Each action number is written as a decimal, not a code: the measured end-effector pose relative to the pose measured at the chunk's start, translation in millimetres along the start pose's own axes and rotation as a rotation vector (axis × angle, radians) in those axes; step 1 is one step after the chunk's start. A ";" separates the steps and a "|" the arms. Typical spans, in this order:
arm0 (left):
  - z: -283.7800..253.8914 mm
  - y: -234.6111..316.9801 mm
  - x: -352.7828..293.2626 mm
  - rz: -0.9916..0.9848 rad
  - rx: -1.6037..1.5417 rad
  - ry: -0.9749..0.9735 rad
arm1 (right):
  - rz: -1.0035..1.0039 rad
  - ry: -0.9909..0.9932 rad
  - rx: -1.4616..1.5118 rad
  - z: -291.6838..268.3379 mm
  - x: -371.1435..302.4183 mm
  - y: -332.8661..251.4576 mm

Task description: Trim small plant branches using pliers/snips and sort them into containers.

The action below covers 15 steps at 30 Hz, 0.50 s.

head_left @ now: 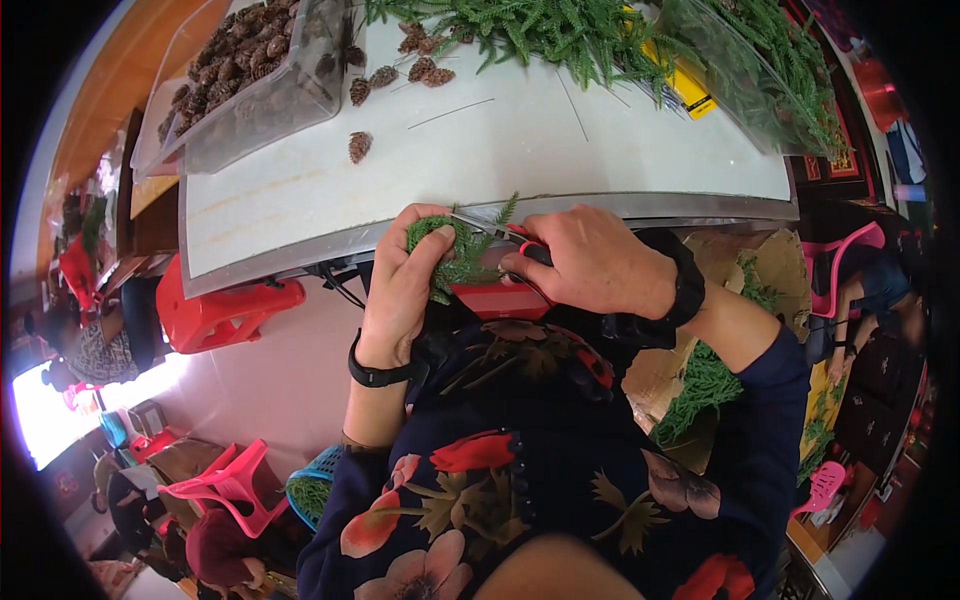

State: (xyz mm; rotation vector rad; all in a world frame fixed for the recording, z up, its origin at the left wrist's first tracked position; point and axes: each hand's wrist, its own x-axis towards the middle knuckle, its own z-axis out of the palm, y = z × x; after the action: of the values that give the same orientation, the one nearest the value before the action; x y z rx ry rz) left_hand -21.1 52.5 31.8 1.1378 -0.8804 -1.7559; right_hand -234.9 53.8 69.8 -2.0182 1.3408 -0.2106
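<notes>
Head view: the left hand (pixel 402 265) pinches green sprigs (pixel 463 263), the right hand (pixel 600 260) grips scissors (pixel 508 235); beyond, a dark-marked yellow pack (pixel 684 85).

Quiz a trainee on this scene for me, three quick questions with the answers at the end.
1. Which hand holds the scissors with red-and-black handles?
2. True or false: the clear plastic bin at the upper left contains brown pinecones.
3. What does the left hand hold?
A) a brown pinecone
B) green needle-leaved sprigs
C) a red plastic stool

Key: 1. The right hand. 2. True. 3. B.
</notes>
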 end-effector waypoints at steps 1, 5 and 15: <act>-0.3 0.7 0.1 0.001 0.000 0.001 | 0.012 0.008 -0.025 -1.4 -0.9 -4.0; -3.1 4.5 -4.2 -0.014 -0.029 0.002 | 0.011 -0.011 0.005 0.3 -0.7 -5.5; -0.8 11.1 -2.7 -0.007 -0.077 -0.020 | -0.026 -0.156 0.167 -15.9 9.1 -1.5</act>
State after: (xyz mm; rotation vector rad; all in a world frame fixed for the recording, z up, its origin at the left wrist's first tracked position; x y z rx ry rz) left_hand -16.7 50.5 42.2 1.0765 -0.8137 -1.7945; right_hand -237.4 39.1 80.5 -1.8734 1.1620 -0.1676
